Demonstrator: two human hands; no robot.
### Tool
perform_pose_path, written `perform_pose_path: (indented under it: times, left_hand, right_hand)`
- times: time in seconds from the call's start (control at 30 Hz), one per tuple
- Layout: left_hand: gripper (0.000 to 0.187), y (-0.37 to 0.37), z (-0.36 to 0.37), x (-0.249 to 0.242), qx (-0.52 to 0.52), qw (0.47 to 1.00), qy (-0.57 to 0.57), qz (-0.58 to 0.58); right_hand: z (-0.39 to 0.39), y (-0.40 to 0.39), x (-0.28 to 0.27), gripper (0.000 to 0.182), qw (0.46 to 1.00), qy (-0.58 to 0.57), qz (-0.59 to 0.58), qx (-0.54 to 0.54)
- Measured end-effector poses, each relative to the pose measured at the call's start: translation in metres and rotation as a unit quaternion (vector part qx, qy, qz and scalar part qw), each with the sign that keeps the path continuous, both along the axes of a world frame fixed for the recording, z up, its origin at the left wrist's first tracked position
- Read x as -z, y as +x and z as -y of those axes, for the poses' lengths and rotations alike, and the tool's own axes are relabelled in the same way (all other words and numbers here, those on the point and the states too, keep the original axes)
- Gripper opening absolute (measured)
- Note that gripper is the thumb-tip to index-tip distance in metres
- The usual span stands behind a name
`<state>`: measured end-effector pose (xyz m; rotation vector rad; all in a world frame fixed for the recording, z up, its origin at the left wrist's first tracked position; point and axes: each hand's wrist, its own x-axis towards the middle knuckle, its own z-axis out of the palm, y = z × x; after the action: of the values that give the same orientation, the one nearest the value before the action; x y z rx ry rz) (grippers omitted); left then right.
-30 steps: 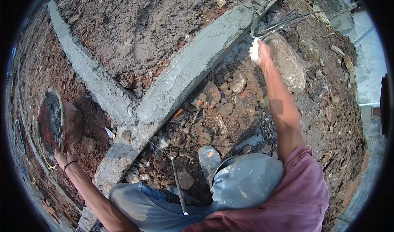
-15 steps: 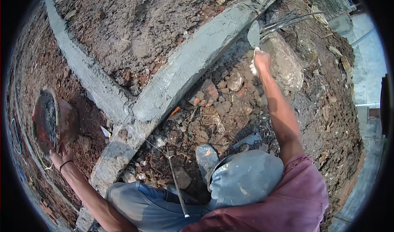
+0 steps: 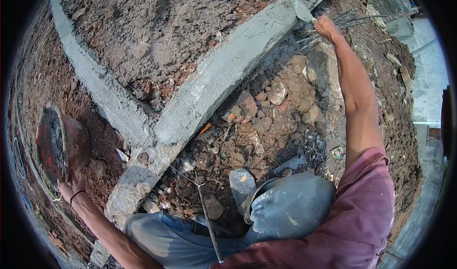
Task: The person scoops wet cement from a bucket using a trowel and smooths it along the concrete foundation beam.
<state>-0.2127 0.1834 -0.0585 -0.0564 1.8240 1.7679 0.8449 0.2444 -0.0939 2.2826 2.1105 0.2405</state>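
Observation:
My right hand grips a trowel by its handle. The blade lies at the far upper end of a wet concrete beam, apparently touching its top surface. At the left, my left hand has its fingers closed on the lower rim of a bucket. The bucket is tipped so its mouth faces left, and grey mortar coats its inside. A second, narrower concrete strip meets the beam near the middle left.
A thin string runs across the beam corner to a metal rod standing by my legs. Thin bars stick out near the beam's far end. A large rock sits under my right forearm. Rubble and soil lie in front of my boots.
My right hand has moved up and to the right, carrying the trowel from beside the beam onto its far end. My left hand stays at the bucket.

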Motion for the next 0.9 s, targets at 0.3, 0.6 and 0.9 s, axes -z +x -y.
perform_pose_path:
  times: [0.3, 0.6, 0.9]
  left_hand:
    - [0.031, -0.001, -0.002, 0.002, -0.013, 1.0, 0.012, -0.002]
    - [0.032, 0.007, -0.003, 0.0, -0.03, 0.999, 0.013, 0.002]
    - [0.032, -0.012, -0.004, 0.009, -0.013, 1.0, 0.014, 0.015]
  right_hand:
    - [-0.013, -0.016, -0.023, 0.047, 0.905, -0.059, -0.311, 0.285]
    - [-0.027, 0.02, 0.012, 0.04, 0.97, -0.101, -0.135, 0.175]
    - [0.04, -0.069, -0.042, 0.042, 0.974, -0.088, -0.18, 0.104]
